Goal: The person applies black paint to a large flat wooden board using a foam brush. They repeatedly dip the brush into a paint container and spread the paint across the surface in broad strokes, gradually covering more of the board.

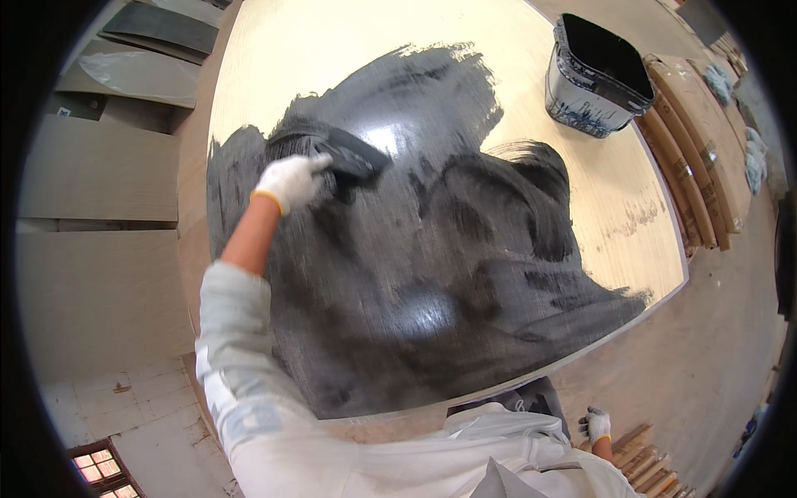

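Observation:
My left hand (290, 181), in a white glove, is closed around a wide black brush (349, 153). The brush lies on a large pale wooden board (581, 191) at the upper left edge of a wet black painted patch (415, 274) that covers most of the near half. My left arm reaches out over the board from the lower left. My right hand (596, 425), also gloved, hangs low beside my body at the board's near edge, holding nothing, with its fingers loosely apart.
A square bucket (594, 79), black inside and smeared with paint, stands on the far right part of the board. A stack of long wooden boards (697, 149) lies along the right side. Flat grey panels (100, 166) lie on the left.

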Demonstrator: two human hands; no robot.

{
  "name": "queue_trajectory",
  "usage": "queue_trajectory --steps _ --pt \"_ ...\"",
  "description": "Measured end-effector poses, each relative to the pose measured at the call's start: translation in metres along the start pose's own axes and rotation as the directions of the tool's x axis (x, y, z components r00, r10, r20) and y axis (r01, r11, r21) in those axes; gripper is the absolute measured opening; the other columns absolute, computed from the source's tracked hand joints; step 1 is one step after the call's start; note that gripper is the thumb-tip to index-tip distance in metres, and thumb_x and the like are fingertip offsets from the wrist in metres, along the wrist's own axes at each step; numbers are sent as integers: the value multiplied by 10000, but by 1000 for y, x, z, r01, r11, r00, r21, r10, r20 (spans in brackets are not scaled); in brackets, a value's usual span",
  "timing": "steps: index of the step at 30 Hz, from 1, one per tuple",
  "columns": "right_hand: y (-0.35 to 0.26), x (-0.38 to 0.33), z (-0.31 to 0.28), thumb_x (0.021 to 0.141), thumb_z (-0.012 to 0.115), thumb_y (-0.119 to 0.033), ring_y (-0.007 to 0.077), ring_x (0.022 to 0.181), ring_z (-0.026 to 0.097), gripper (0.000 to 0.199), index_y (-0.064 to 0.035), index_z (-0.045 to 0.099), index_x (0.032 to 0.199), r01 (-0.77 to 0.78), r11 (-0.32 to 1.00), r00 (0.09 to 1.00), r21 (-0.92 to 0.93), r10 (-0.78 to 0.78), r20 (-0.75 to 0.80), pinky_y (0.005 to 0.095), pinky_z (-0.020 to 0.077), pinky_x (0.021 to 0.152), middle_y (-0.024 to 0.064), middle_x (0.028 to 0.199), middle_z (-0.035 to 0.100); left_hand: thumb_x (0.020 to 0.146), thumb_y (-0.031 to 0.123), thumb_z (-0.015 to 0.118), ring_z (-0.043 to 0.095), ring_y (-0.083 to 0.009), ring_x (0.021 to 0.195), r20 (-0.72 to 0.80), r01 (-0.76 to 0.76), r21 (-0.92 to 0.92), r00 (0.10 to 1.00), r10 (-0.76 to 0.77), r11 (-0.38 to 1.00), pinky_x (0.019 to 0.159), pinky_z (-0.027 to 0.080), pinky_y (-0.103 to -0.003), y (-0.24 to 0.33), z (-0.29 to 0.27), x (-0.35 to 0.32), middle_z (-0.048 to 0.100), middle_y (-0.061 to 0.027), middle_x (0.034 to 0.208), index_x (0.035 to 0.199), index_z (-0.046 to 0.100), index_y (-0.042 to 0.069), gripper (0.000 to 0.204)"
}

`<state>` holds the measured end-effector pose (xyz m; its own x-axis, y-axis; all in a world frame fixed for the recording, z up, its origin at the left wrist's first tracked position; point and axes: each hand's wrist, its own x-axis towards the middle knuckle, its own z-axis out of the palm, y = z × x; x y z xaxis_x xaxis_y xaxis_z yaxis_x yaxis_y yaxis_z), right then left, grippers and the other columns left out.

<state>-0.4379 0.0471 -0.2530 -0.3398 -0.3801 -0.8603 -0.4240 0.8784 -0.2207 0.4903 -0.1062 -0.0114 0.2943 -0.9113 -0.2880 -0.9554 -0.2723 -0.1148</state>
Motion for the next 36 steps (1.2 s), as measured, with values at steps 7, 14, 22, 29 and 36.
queue_trajectory --steps 7,14,22,29,36 --pt "-7 15 19 1028 554 -56 217 540 663 538 -13 566 1565 50 998 995 26 -52 81 358 496 455 177 878 768 1002 252 591 714 -386 1257 144 310 43 939 -313 950 1081 567 -482 -68 8 -12 742 -169 1373 1539 636 249 539" --pt "-32 17 9 1041 559 -106 194 527 630 519 -24 594 1552 238 971 970 21 -239 42 334 504 472 131 886 757 981 229 598 754 -423 1085 33 -176 36 984 175 984 951 596 -508 78 -22 32 777 -229 1179 1481 670 248 505" --pt "40 68 -11 1029 566 -72 270 607 695 481 0 626 1501 96 986 989 137 -111 102 399 565 540 211 931 780 1021 282 599 770 -370 1083 62 -241 178 970 233 954 940 607 -488 187 -41 31 794 -178 1171 1503 662 295 487" --pt "85 149 -72 1061 542 -147 284 564 684 506 -52 576 1557 48 964 986 260 -87 139 414 514 444 222 933 759 1003 237 594 752 -348 1157 179 -276 166 952 246 947 995 596 -441 307 -81 33 784 -133 1267 1492 681 343 508" --pt "94 182 -146 1032 534 -147 256 533 658 509 -88 611 1532 66 950 995 305 -86 53 412 521 456 198 898 768 981 214 621 756 -307 1184 244 14 211 967 -67 977 1022 596 -423 308 -84 49 781 -113 1307 1513 666 346 551"
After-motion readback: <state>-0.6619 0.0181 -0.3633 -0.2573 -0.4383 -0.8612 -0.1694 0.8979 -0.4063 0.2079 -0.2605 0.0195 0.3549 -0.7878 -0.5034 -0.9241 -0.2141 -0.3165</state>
